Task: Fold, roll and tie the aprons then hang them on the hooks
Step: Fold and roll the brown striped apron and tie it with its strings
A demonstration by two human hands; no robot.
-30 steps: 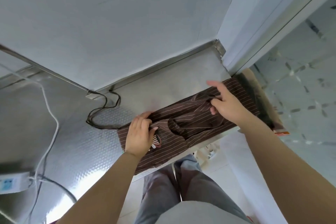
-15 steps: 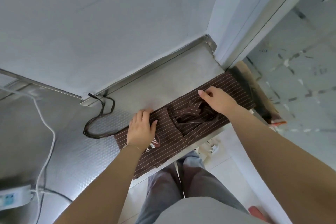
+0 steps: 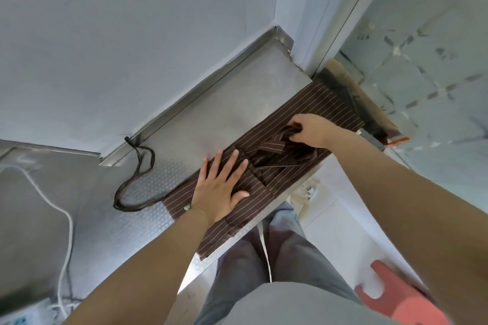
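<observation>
Right, status at that moment, near to far:
Near edge: grey-trousered legs (image 3: 264, 266) stood at the counter front; a coral plastic stool (image 3: 401, 298) sat by the right leg.
Left hand (image 3: 221, 187): flat, fingers spread and straight, pressing the near-left part of the brown pinstriped fabric apron (image 3: 324, 105).
Apron position: lay folded into a long strip on the stainless steel counter (image 3: 216, 113), its near end hanging slightly over the front edge.
Long axis: ran diagonally, near-left to far-right, toward the wall corner.
Right hand (image 3: 311, 130): fingers curled, pinching a bunched strap or fold at mid-strip; further along the axis than the left.
Key relation: both hands on the strip; free far end lay beyond the right hand, so rolling likely runs along that axis.
Far left: black looped cord (image 3: 137, 174) lay just beside the apron's left end; white cable (image 3: 52, 203) well apart.
</observation>
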